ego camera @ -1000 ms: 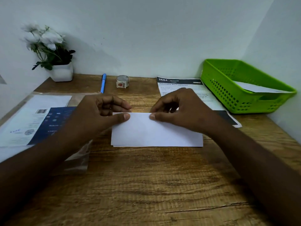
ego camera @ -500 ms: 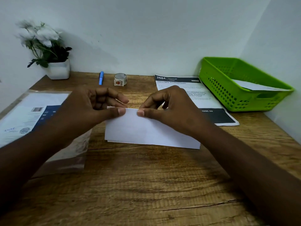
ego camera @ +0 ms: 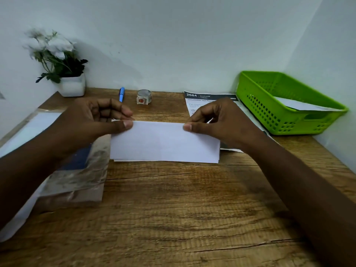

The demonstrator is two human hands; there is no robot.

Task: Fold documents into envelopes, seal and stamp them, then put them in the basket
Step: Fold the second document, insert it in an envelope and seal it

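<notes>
Far left against the wall, a white flower pot (ego camera: 71, 86); nearer, a clear plastic sleeve (ego camera: 77, 170) of papers on the wooden desk (ego camera: 173, 218). At centre, left hand (ego camera: 90, 122) and right hand (ego camera: 221, 124) each pinching the far edge of the folded white document (ego camera: 163, 143), thumbs on top, near edge down on the desk. Far behind, a blue pen (ego camera: 121, 94) and stamp roll (ego camera: 144, 96); right, a printed sheet (ego camera: 204, 101), then the green basket (ego camera: 269, 112) holding an envelope (ego camera: 300, 106).

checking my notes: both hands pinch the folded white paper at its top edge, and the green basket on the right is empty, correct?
Not quite: the green basket is not empty. The head view shows a white sheet in it. Both the left hand and the right hand do pinch the folded paper.
</notes>
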